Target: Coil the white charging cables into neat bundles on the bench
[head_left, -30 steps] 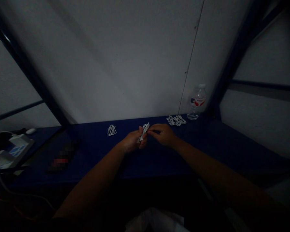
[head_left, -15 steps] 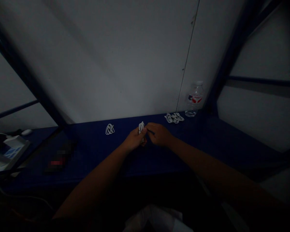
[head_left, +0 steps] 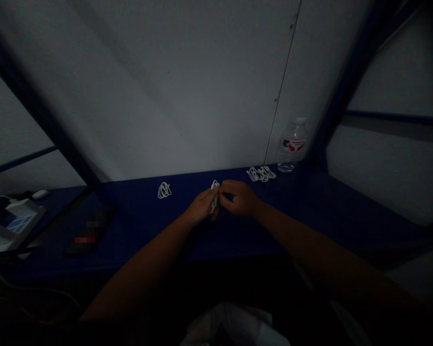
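A dark blue counter [head_left: 144, 226] runs along a white wall [head_left: 147, 96]. A plastic water bottle [head_left: 292, 146] stands at the back edge, toward the right. A small pile of white cables [head_left: 261, 174] lies just beside it. A white cable loop [head_left: 164, 191] lies on the back edge, left of the middle. Near the middle of the counter, the left hand [head_left: 202, 206] holds a bundled white cable [head_left: 214, 197] tight, and the right hand [head_left: 240, 198] pinches it too.

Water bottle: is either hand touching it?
No, the plastic water bottle stands at the back of the blue desktop, apart from the left hand and right hand, which meet at a white cable.
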`<state>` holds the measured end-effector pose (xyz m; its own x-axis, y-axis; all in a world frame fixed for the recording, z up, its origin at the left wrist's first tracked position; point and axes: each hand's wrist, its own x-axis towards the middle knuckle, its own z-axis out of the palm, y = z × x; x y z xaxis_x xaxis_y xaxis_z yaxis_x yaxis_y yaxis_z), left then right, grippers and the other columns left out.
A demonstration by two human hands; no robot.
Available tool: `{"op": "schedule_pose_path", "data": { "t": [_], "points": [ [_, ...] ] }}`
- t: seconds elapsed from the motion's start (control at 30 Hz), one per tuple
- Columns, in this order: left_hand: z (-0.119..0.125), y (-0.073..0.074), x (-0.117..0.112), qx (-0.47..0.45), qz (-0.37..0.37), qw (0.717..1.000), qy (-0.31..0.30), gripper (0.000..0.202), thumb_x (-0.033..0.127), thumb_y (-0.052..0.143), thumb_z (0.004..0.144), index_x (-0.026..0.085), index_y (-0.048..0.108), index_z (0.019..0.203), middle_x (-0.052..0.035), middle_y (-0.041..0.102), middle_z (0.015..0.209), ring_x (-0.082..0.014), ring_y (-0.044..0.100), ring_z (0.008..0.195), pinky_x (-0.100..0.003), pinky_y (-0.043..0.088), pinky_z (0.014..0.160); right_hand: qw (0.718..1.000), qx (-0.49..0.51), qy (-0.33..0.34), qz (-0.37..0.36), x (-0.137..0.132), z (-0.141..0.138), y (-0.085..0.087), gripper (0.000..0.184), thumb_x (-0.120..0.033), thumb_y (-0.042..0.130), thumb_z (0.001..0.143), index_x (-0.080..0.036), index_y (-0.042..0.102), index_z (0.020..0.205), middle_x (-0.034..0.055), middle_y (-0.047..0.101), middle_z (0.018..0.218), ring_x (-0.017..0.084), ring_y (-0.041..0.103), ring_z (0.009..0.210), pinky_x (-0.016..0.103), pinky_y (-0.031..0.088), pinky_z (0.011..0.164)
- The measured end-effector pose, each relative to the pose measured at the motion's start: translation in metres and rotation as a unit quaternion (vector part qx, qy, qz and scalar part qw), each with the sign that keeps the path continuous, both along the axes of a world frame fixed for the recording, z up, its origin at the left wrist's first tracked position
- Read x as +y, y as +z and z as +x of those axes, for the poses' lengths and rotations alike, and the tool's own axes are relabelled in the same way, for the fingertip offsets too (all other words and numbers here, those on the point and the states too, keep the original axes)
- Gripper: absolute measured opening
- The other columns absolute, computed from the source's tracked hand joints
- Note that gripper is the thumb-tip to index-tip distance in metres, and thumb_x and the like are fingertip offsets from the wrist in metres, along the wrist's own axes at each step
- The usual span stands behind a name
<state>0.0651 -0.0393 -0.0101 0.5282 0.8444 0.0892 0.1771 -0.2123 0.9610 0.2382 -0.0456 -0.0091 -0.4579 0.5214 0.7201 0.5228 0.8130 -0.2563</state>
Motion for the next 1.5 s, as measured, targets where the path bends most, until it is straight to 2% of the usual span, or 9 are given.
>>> {"op": "schedule_pose_path", "data": {
  "t": [0.2, 0.43, 0.57, 0.73, 0.9, 1.07, 1.3, 1.4, 1.5],
  "points": [
    [-0.002, -0.005, 0.006, -0.028, -0.078, 0.997, 0.009, 0.052, 0.067, 0.04, 0.087, 0.018, 0.052, 0.082, 0.002, 0.052, 0.049, -0.0125, 0.048, 0.036, -0.023, 0.037, 0.037, 0.998, -0.013, 0.034, -0.058, 0.001, 0.006, 0.001, 0.01, -0.017, 0.052, 0.082, -0.018, 0.057, 0.073, 0.0009, 0.056, 0.07, 0.013, 0.05, 0.064, 0.026, 0.037, 0.063],
    [-0.004, -0.004, 0.008, -0.077, -0.15, 0.986, 0.008, 0.045, 0.062, 0.047, 0.087, 0.019, 0.05, 0.079, 0.0038, 0.048, 0.047, -0.011, 0.044, 0.035, -0.022, 0.034, 0.036, 0.998, -0.036, 0.01, -0.056, 0.004, 0.011, 0.0, 0.007, -0.018, 0.053, 0.081, -0.018, 0.057, 0.076, 0.0002, 0.055, 0.069, 0.012, 0.049, 0.062, 0.025, 0.037, 0.062],
    [-0.006, -0.001, 0.008, -0.108, -0.187, 0.976, -0.004, 0.042, 0.06, 0.049, 0.087, 0.019, 0.048, 0.079, 0.0041, 0.046, 0.046, -0.0107, 0.042, 0.034, -0.021, 0.031, 0.035, 0.999, -0.043, -0.017, -0.005, 0.004, 0.016, 0.0, 0.008, -0.021, 0.056, 0.083, -0.018, 0.061, 0.088, 0.0025, 0.06, 0.077, 0.014, 0.054, 0.068, 0.027, 0.041, 0.065],
    [-0.008, 0.002, 0.007, -0.134, -0.248, 0.959, -0.024, 0.041, 0.057, 0.051, 0.088, 0.018, 0.048, 0.077, 0.0038, 0.045, 0.047, -0.0092, 0.04, 0.036, -0.02, 0.031, 0.037, 0.989, -0.118, -0.003, 0.094, 0.004, 0.014, 0.0, 0.024, -0.022, 0.052, 0.09, -0.019, 0.062, 0.112, 0.0094, 0.067, 0.106, 0.02, 0.06, 0.095, 0.034, 0.047, 0.082],
    [-0.014, 0.005, 0.011, -0.146, -0.337, 0.929, -0.042, 0.04, 0.053, 0.045, 0.092, 0.018, 0.048, 0.073, 0.0037, 0.042, 0.046, -0.0074, 0.035, 0.035, -0.018, 0.028, 0.036, 0.973, -0.193, -0.019, 0.123, 0.005, 0.01, -0.005, 0.027, -0.016, 0.045, 0.094, -0.019, 0.063, 0.114, 0.011, 0.067, 0.109, 0.021, 0.059, 0.094, 0.036, 0.047, 0.082],
    [-0.016, 0.007, 0.013, -0.13, -0.401, 0.905, -0.06, 0.039, 0.049, 0.042, 0.095, 0.017, 0.048, 0.074, 0.0049, 0.038, 0.046, -0.0062, 0.031, 0.034, -0.016, 0.026, 0.035, 0.965, -0.208, -0.033, 0.158, 0.005, 0.007, -0.008, 0.026, -0.01, 0.045, 0.09, -0.014, 0.063, 0.108, 0.0126, 0.066, 0.102, 0.022, 0.057, 0.092, 0.036, 0.046, 0.08],
    [-0.012, 0.01, 0.005, -0.14, -0.367, 0.916, -0.085, 0.048, 0.064, 0.05, 0.086, 0.019, 0.043, 0.072, 0.0071, 0.035, 0.047, -0.0045, 0.028, 0.035, -0.015, 0.023, 0.036, 0.959, -0.199, -0.088, 0.179, 0.003, 0.0, -0.006, 0.022, -0.014, 0.041, 0.092, -0.014, 0.063, 0.095, 0.0124, 0.063, 0.09, 0.023, 0.053, 0.086, 0.038, 0.043, 0.081],
    [-0.009, 0.01, 0.004, -0.149, -0.31, 0.938, -0.045, 0.044, 0.058, 0.055, 0.086, 0.019, 0.04, 0.07, 0.0074, 0.036, 0.047, -0.0048, 0.029, 0.035, -0.016, 0.025, 0.037, 0.964, -0.188, -0.092, 0.162, 0.005, -0.003, -0.009, 0.024, -0.014, 0.039, 0.094, -0.013, 0.062, 0.094, 0.0128, 0.061, 0.087, 0.023, 0.052, 0.084, 0.038, 0.043, 0.079],
    [-0.004, 0.006, 0.003, -0.122, -0.207, 0.971, 0.013, 0.043, 0.059, 0.053, 0.086, 0.019, 0.045, 0.073, 0.0057, 0.042, 0.048, -0.0073, 0.036, 0.036, -0.019, 0.03, 0.038, 0.982, -0.128, -0.075, 0.115, 0.007, -0.007, -0.014, 0.02, -0.014, 0.041, 0.092, -0.014, 0.061, 0.092, 0.013, 0.061, 0.088, 0.023, 0.053, 0.086, 0.038, 0.044, 0.08]
  ]
}}
